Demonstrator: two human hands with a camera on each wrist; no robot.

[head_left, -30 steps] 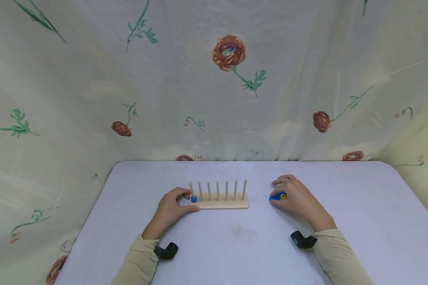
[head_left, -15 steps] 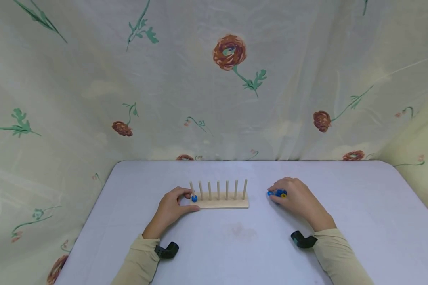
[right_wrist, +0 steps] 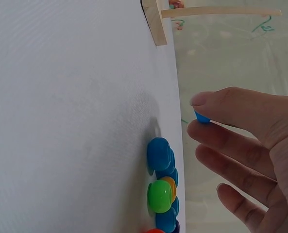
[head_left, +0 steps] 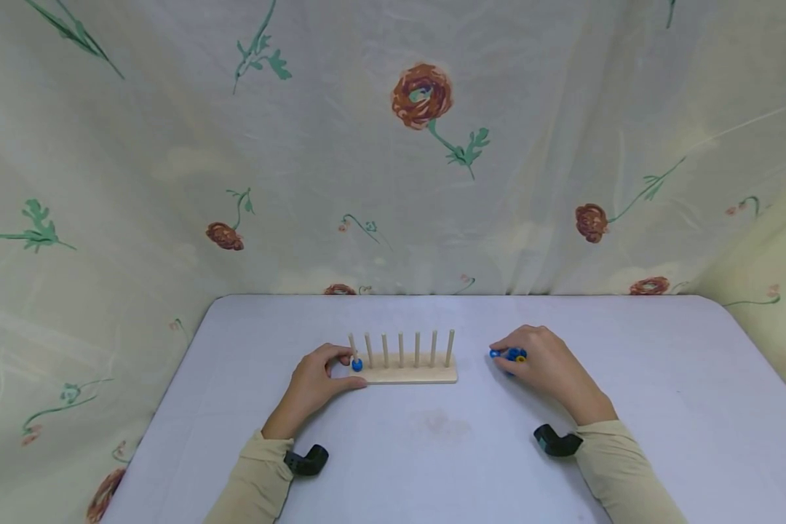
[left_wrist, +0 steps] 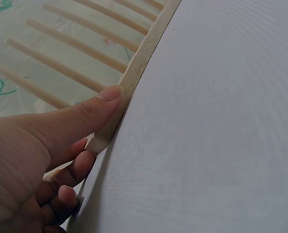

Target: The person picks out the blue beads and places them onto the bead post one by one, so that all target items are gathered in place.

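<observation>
A wooden peg board (head_left: 409,376) with a row of upright pegs lies mid-table, one blue bead (head_left: 356,365) low on its leftmost peg. My left hand (head_left: 312,380) grips the board's left end, the thumb (left_wrist: 107,94) on the front edge and the fingers behind it. To the board's right, my right hand (head_left: 542,367) pinches a small blue bead (right_wrist: 202,118) between thumb and fingertips, and most of that bead is hidden. Below the hand, loose beads lie on the cloth: a blue one (right_wrist: 158,153), a green one (right_wrist: 160,195), and several others, including yellow and red.
A white cloth (head_left: 399,466) covers the table. Behind it hangs a pale curtain (head_left: 511,160) with printed flowers. Each wrist wears a black camera, such as the left one (head_left: 308,461).
My right hand has closed on a blue bead and shifted slightly left, lifting it from the loose beads. The left hand and the peg board stay where they were.
</observation>
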